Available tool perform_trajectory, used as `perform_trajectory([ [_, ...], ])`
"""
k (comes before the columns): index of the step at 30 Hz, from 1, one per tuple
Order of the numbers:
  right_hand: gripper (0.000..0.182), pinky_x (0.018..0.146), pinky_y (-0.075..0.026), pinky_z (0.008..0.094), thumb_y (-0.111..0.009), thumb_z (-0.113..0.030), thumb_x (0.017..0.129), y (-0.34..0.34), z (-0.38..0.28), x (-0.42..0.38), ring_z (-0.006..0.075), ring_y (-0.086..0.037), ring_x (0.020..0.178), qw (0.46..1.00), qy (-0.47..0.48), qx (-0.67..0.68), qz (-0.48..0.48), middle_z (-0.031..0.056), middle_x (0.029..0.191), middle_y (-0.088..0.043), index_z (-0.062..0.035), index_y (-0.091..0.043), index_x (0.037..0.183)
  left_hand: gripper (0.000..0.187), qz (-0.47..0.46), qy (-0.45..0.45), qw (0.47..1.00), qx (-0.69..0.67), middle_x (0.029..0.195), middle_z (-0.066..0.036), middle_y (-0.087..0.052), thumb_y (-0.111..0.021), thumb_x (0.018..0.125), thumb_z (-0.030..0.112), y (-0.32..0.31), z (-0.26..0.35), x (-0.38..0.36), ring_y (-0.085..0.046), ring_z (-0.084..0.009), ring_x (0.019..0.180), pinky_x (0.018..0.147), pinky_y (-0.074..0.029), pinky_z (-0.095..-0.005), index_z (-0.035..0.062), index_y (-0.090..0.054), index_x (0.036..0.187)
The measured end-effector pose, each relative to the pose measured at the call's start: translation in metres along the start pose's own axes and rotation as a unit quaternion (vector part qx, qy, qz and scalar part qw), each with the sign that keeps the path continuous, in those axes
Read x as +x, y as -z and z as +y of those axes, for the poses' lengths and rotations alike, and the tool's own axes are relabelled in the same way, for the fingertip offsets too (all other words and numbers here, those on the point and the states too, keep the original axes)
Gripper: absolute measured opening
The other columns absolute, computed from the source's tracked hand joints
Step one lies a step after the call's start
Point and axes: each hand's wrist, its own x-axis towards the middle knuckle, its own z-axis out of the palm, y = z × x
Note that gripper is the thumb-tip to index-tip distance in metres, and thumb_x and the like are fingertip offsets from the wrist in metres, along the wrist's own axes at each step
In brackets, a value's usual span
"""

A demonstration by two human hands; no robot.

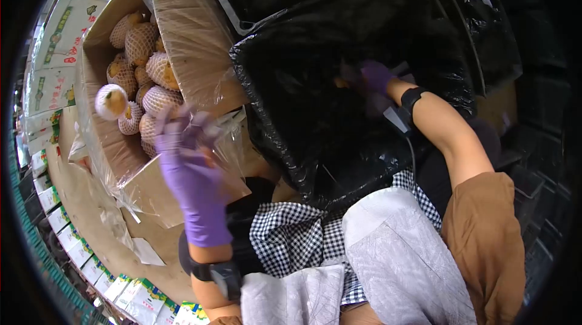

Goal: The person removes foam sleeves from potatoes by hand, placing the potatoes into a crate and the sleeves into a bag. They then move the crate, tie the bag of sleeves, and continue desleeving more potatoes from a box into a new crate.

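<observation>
My left hand (189, 143), in a purple glove, reaches over the near side of a cardboard box, its blurred fingers spread apart. Inside the box lie several yellow-orange fruits (162, 99) in white foam net sleeves. One netted fruit (111, 102) stands out from the pile, overlapping the box's left wall, apart from my left fingers. My right hand (377, 79), also gloved in purple, is over a surface covered in black plastic (327, 34). Motion smears its fingers, and a small orange-brown patch shows beside them; I cannot tell what it is.
Clear plastic lines the cardboard box (194, 34) and hangs over its edges. Printed white cartons (63, 31) are stacked at the left, with a row of smaller cartons (79, 252) below. More black plastic-wrapped bulk (491, 28) lies at the right. A checked cloth (288, 231) covers my lap.
</observation>
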Motion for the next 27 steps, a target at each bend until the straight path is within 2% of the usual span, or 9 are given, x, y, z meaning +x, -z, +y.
perform_trajectory([
  [6, 0.049, 0.081, -0.048, 0.0429, -0.064, -0.050, 0.080, -0.013, 0.025, 0.010, 0.0387, -0.063, 0.097, 0.973, 0.122, 0.196, 0.008, 0.0209, 0.104, -0.066, -0.0091, -0.066, 0.106, 0.026, -0.235, 0.064, 0.960, 0.139, 0.106, -0.009, -0.065, -0.054, 0.094, 0.004, -0.036, -0.025, -0.053, -0.062, -0.0147, 0.095, 0.085, -0.050, -0.0279, -0.0005, -0.058, 0.120],
  [13, 0.039, 0.090, -0.049, 0.0447, -0.058, -0.045, 0.086, -0.061, 0.016, 0.050, 0.0358, -0.062, 0.105, 0.998, 0.015, -0.052, -0.040, 0.0199, 0.113, -0.064, -0.0147, -0.069, 0.108, 0.024, -0.280, -0.025, 0.916, 0.285, 0.103, -0.008, -0.068, -0.053, 0.093, 0.002, -0.045, -0.021, -0.059, -0.064, -0.0136, 0.095, 0.085, -0.050, -0.0262, -0.0007, -0.061, 0.115],
  [14, 0.061, 0.091, -0.047, 0.0464, -0.059, -0.051, 0.084, -0.063, 0.016, 0.051, 0.0359, -0.059, 0.109, 0.999, 0.018, 0.012, -0.049, 0.0231, 0.119, -0.061, -0.0068, -0.057, 0.126, 0.023, -0.297, -0.073, 0.888, 0.343, 0.101, -0.007, -0.068, -0.054, 0.093, 0.001, -0.039, -0.026, -0.054, -0.065, -0.0127, 0.095, 0.085, -0.050, -0.0255, -0.0003, -0.061, 0.115],
  [17, 0.042, 0.085, -0.050, 0.0400, -0.063, -0.034, 0.086, -0.064, 0.038, 0.047, 0.0323, -0.063, 0.098, 0.960, 0.230, 0.157, 0.007, 0.0189, 0.106, -0.065, -0.0066, -0.060, 0.117, 0.030, -0.269, 0.028, 0.914, 0.303, 0.110, -0.010, -0.067, -0.058, 0.088, -0.001, -0.035, -0.037, -0.053, -0.062, -0.0185, 0.109, 0.094, -0.048, -0.0293, 0.0015, -0.060, 0.118],
  [20, 0.029, 0.078, -0.050, 0.0331, -0.066, -0.020, 0.086, 0.061, -0.056, -0.039, 0.0218, -0.063, 0.086, 0.925, 0.232, 0.292, -0.073, 0.0113, 0.093, -0.066, -0.0050, -0.061, 0.110, 0.047, -0.287, -0.224, 0.851, 0.378, 0.131, -0.013, -0.056, -0.062, 0.082, -0.003, -0.042, -0.040, -0.048, -0.049, -0.0258, 0.128, 0.107, -0.037, -0.0347, 0.0043, -0.055, 0.128],
  [21, 0.026, 0.075, -0.049, 0.0303, -0.067, -0.018, 0.086, 0.078, -0.075, -0.057, 0.0166, -0.060, 0.084, 0.894, 0.235, 0.362, -0.121, 0.0075, 0.089, -0.064, -0.0043, -0.060, 0.108, 0.063, -0.304, -0.207, 0.848, 0.382, 0.145, -0.013, -0.042, -0.065, 0.077, -0.003, -0.047, -0.030, -0.052, -0.034, -0.0307, 0.139, 0.113, -0.026, -0.0383, 0.0062, -0.047, 0.136],
  [24, 0.022, 0.068, -0.047, 0.0241, -0.069, -0.017, 0.087, 0.126, -0.121, -0.095, 0.0064, -0.055, 0.082, 0.824, 0.231, 0.453, -0.251, -0.0004, 0.085, -0.060, -0.0047, -0.061, 0.104, 0.072, -0.348, -0.045, 0.929, 0.121, 0.137, -0.011, -0.047, -0.066, 0.075, -0.008, -0.044, -0.042, -0.058, -0.047, -0.0229, 0.126, 0.108, -0.034, -0.0345, 0.0042, -0.039, 0.140],
  [25, 0.022, 0.066, -0.047, 0.0236, -0.069, -0.018, 0.088, 0.123, -0.131, -0.094, 0.0057, -0.055, 0.081, 0.810, 0.313, 0.454, -0.198, -0.0003, 0.085, -0.060, -0.0054, -0.061, 0.105, 0.061, -0.356, -0.113, 0.913, 0.165, 0.124, -0.009, -0.050, -0.068, 0.075, -0.009, -0.043, -0.039, -0.054, -0.054, -0.0154, 0.112, 0.097, -0.043, -0.0293, 0.0031, -0.046, 0.130],
  [27, 0.016, 0.075, -0.047, 0.0256, -0.067, -0.016, 0.089, 0.118, -0.146, -0.090, 0.0084, -0.056, 0.088, 0.787, 0.352, 0.487, -0.137, 0.0031, 0.098, -0.061, -0.0050, -0.061, 0.100, 0.043, -0.277, -0.026, 0.954, 0.114, 0.112, -0.006, -0.057, -0.066, 0.081, -0.007, -0.042, -0.035, -0.057, -0.055, -0.0118, 0.105, 0.091, -0.047, -0.0266, 0.0027, -0.049, 0.119],
])
